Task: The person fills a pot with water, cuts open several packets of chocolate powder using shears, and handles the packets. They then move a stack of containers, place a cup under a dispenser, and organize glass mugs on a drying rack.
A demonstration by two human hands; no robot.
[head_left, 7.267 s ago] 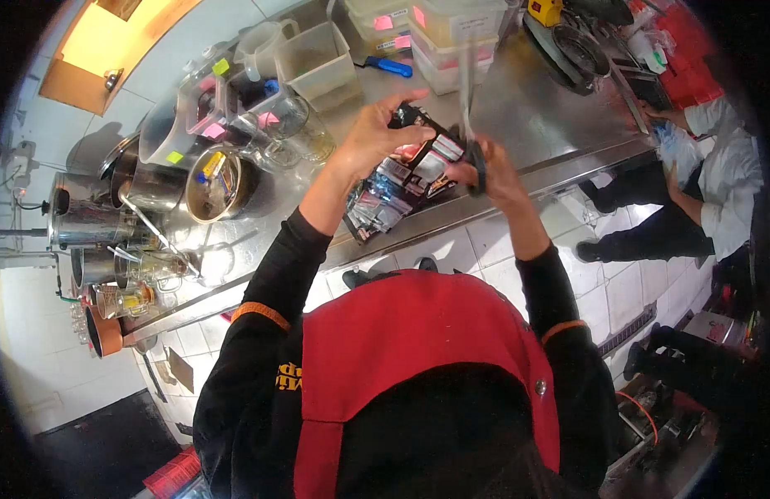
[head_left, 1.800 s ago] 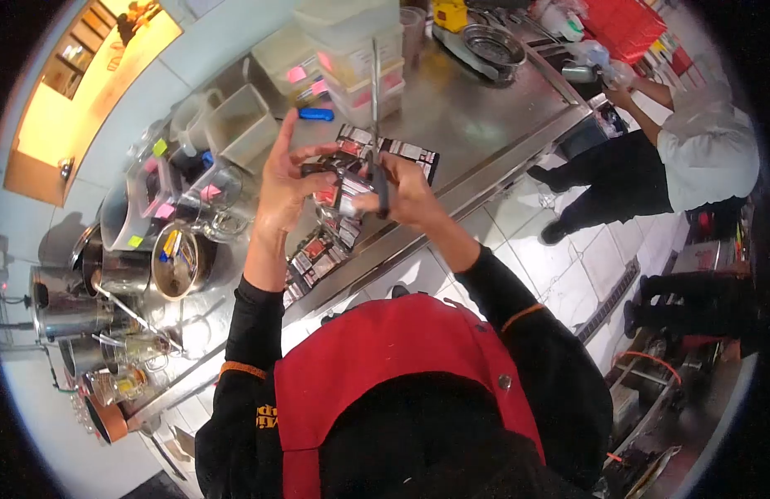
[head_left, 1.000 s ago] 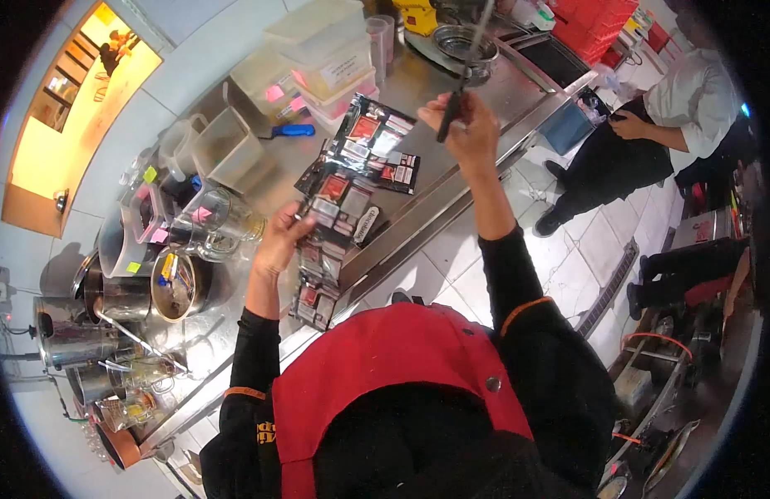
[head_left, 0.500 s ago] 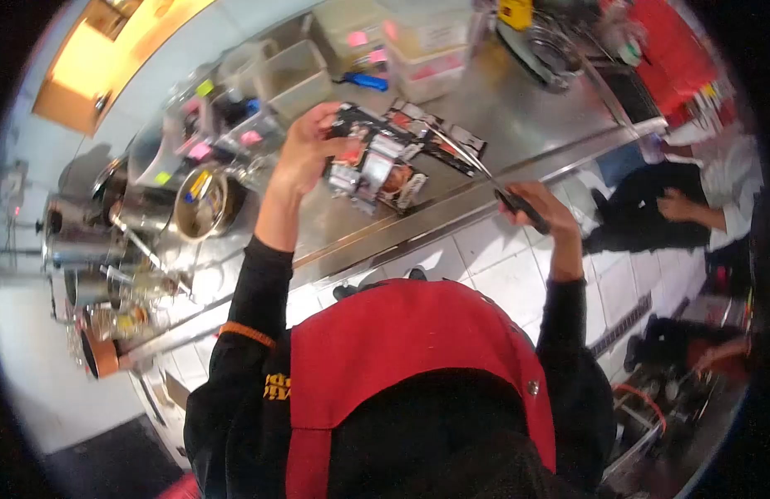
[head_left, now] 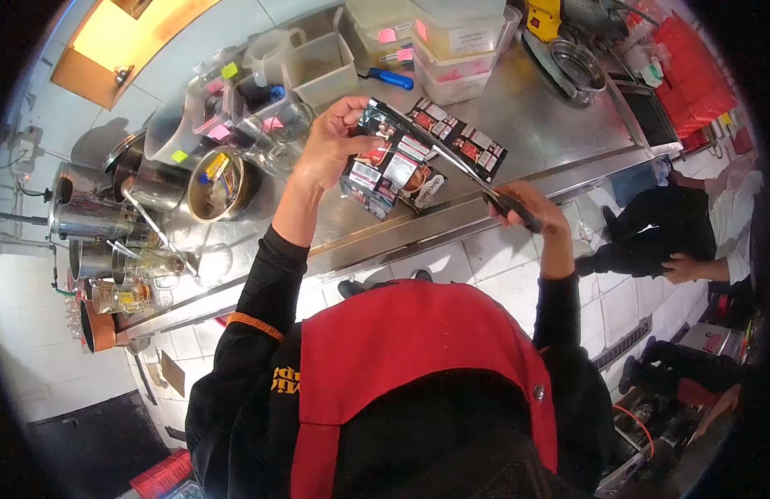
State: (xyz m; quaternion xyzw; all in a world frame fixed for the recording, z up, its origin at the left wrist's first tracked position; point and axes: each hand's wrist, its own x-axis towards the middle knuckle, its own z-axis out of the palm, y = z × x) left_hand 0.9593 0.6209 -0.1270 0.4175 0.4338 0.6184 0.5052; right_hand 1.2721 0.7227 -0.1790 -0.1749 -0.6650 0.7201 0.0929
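My left hand [head_left: 331,145] pinches a black printed packet [head_left: 393,154] with pictures and white label panels, holding it over the steel counter. Below this packet lie other packets [head_left: 422,187] of the same look, partly covered by it. My right hand [head_left: 530,208] is closed around the black handle of a knife [head_left: 461,162]. Its blade points up and left, with the tip close to the held packet's right edge; whether it touches cannot be made out. Just beyond the blade, more black packets [head_left: 460,137] lie flat on the counter.
Plastic tubs [head_left: 460,41] and a blue-handled tool [head_left: 391,79] stand behind the packets on the steel counter [head_left: 543,116]. A round pot [head_left: 194,187] holding utensils and several metal vessels are at left. Another person [head_left: 676,216] is at right.
The knife blade has come nearer to the held packet and a little towards me. My left hand keeps its pinch on the packet. The whole view has shifted slightly.
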